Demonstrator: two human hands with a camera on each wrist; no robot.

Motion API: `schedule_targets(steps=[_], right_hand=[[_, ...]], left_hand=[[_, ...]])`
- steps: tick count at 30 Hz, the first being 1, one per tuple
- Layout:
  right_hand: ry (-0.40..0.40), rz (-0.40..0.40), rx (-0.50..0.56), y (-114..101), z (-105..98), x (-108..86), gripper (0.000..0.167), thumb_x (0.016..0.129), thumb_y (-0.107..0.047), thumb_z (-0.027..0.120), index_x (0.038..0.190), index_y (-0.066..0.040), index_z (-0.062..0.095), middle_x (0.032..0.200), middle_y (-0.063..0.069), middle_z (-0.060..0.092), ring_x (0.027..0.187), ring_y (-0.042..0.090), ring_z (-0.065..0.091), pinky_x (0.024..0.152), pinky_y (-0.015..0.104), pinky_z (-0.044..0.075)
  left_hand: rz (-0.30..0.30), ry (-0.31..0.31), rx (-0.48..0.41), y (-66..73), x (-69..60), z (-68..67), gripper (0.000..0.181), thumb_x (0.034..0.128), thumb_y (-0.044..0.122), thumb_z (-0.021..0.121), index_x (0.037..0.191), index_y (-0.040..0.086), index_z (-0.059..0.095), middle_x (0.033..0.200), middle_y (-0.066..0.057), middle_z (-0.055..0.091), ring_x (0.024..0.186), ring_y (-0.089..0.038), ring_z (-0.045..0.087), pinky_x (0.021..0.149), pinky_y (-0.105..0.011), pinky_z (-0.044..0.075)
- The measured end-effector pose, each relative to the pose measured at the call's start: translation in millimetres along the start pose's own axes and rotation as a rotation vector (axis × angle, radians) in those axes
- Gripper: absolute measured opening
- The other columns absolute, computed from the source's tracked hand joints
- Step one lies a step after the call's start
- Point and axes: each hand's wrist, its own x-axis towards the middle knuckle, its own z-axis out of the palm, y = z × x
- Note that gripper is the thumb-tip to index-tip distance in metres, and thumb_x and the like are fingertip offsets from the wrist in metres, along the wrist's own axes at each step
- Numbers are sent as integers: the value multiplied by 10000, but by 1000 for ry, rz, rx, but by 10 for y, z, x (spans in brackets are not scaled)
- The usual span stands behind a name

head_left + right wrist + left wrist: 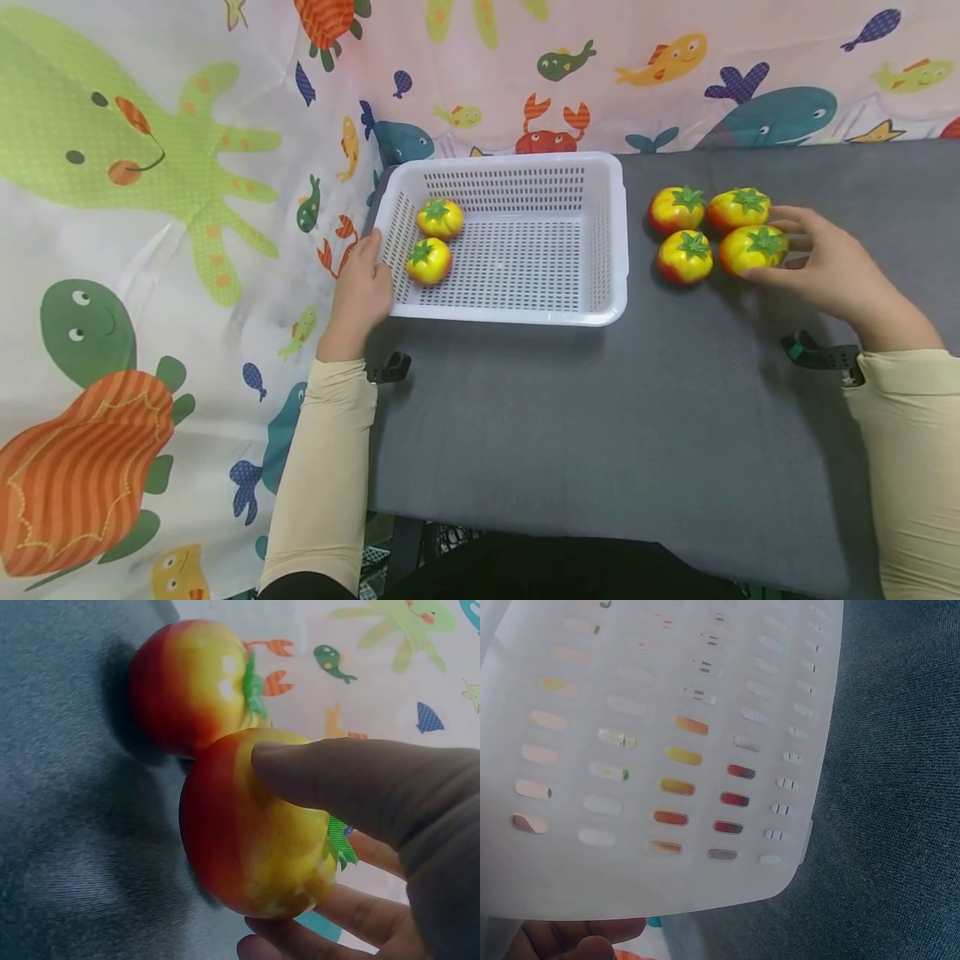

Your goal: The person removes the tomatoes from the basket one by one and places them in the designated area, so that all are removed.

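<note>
In the head view, the left hand (364,285) grips the left rim of a white perforated basket (510,312); its curled fingers (585,934) show below the basket wall (630,885) in the left wrist view. Two yellow tomatoes (440,218) (429,262) lie at the basket's left side. Right of the basket, the right hand (836,262) holds the front right tomato (753,248) of a group, thumb on one side and fingers on the other. In the right wrist view the thumb presses this red-yellow tomato (251,825), with another tomato (187,686) beside it.
Three other tomatoes (676,209) (738,209) (684,257) sit close to the held one on the grey table (600,433). A curtain (480,75) with sea animals hangs behind and at the left. The table's front edge is near the person's lap.
</note>
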Motion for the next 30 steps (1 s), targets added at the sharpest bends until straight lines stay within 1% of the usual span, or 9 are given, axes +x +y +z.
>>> schedule_targets(steps=[4,11,18,23,27,30], right_hand=[[-14,4,1,41,42,26,1013,956,-399,769,1690,-91,142,1635,342,296,1326,623,421,979,813,383],[-22,4,0,40,76,76,1023,959,-400,765,1686,-66,128,1643,341,283,1336,626,413,985,804,389],[-31,8,-10,56,103,105,1006,965,-373,765,1672,-17,143,1648,346,268,1336,629,411,990,795,390],[-22,1,-6,77,119,132,1031,967,-353,767,1679,-22,98,1623,374,287,1339,642,408,991,787,392],[-25,-9,6,97,138,147,1058,964,-348,771,1685,-38,61,1616,380,300,1354,639,405,1005,771,386],[-36,-13,14,108,147,154,1052,964,-348,771,1686,-43,68,1629,371,286,1371,638,392,1013,775,375]], left_hand=[[2,-6,-6,-7,4,3,616,1112,262,393,1694,207,199,1719,-53,289,1331,-328,503,1149,-494,463],[4,-8,-17,-7,10,8,621,1108,258,412,1693,210,207,1723,-52,281,1331,-330,511,1132,-501,478],[3,-15,-2,-17,18,1,617,1108,255,402,1692,212,207,1733,-40,262,1406,-326,454,1207,-508,387],[17,-18,4,-11,15,5,619,1102,241,409,1690,194,221,1728,-49,272,1440,-321,432,1226,-506,358],[28,-15,-1,-7,17,9,617,1093,207,408,1684,161,237,1718,-74,293,1409,-333,457,1220,-506,368],[28,-16,-6,-7,11,6,616,1093,203,410,1683,162,239,1711,-78,305,1366,-338,486,1197,-503,403]])
